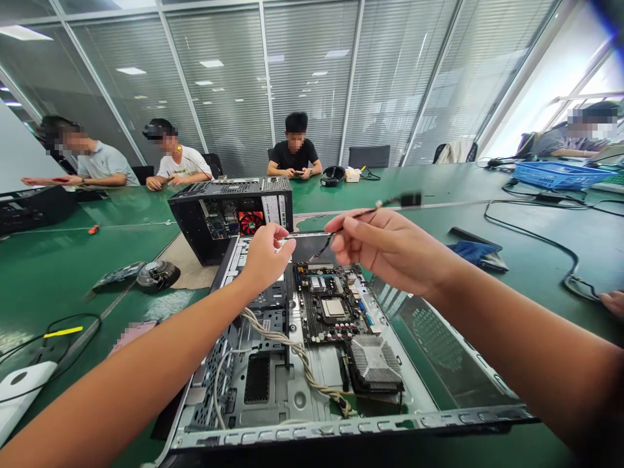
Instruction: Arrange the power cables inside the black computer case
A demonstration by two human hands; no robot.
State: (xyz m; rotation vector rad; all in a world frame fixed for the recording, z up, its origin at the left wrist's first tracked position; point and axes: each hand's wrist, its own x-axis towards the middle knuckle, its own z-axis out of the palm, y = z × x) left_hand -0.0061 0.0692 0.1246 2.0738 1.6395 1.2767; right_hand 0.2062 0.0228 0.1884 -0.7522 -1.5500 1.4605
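Lying on its side before me is an open computer case (302,426). My right hand (385,250) is closed on a thin dark cable (363,213) above the motherboard (312,305); a blurred black connector (410,200) sticks out to the right. The cable's other part runs down toward the case. My left hand (266,257) hovers over the far left part of the case, thumb and fingers apart, holding nothing visible. A bare processor (333,307) sits in the motherboard's socket. Closer to me, a finned heat sink (375,361) rests inside the case beside beige twisted cables (305,364).
Behind stands another black computer case (195,227) with a red fan. A round cooler (158,276) lies to the left, a white device (22,390) at the near left. On the right are a blue basket (560,175) and black cables (531,237). Several people sit around the green table (121,240).
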